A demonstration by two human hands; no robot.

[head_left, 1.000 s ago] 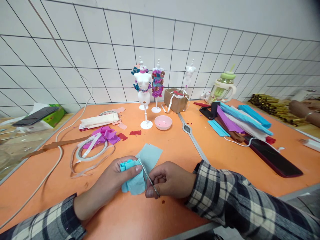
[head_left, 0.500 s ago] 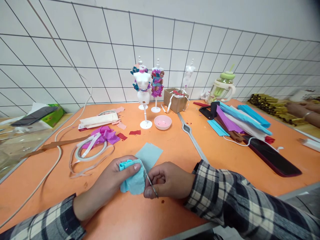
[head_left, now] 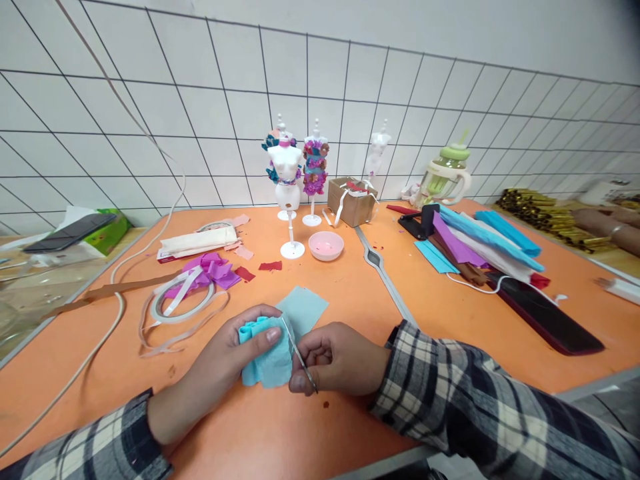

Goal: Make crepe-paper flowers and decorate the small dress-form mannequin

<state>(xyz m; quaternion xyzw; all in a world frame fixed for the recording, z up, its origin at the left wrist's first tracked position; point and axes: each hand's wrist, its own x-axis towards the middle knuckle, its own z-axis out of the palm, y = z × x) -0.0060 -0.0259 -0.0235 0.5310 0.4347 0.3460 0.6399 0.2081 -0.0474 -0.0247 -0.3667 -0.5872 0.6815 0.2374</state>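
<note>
My left hand (head_left: 235, 350) pinches a piece of light blue crepe paper (head_left: 270, 367), gathered and folded at its upper left, with the thumb on top. My right hand (head_left: 335, 360) is closed around slim metal tweezers (head_left: 301, 357). The tips of the tweezers lie along the right edge of the crepe paper, close to my left fingers. Beyond both hands, a flat pale grey-blue sheet (head_left: 306, 308) lies on the orange table (head_left: 260, 440), partly covered by the crepe paper and my fingers.
Small white mannequins (head_left: 287, 163) stand at the back, some decorated, beside a pink bowl (head_left: 326, 247) and a cardboard box (head_left: 353, 203). Left lie a tape roll (head_left: 160, 313) and purple paper (head_left: 220, 270). Right are coloured paper rolls (head_left: 480, 233), a phone (head_left: 545, 317) and a bottle (head_left: 445, 173).
The right edge of the crepe paper, the tweezers and the grey-blue sheet have shifted slightly to the right. Both hands keep their holds.
</note>
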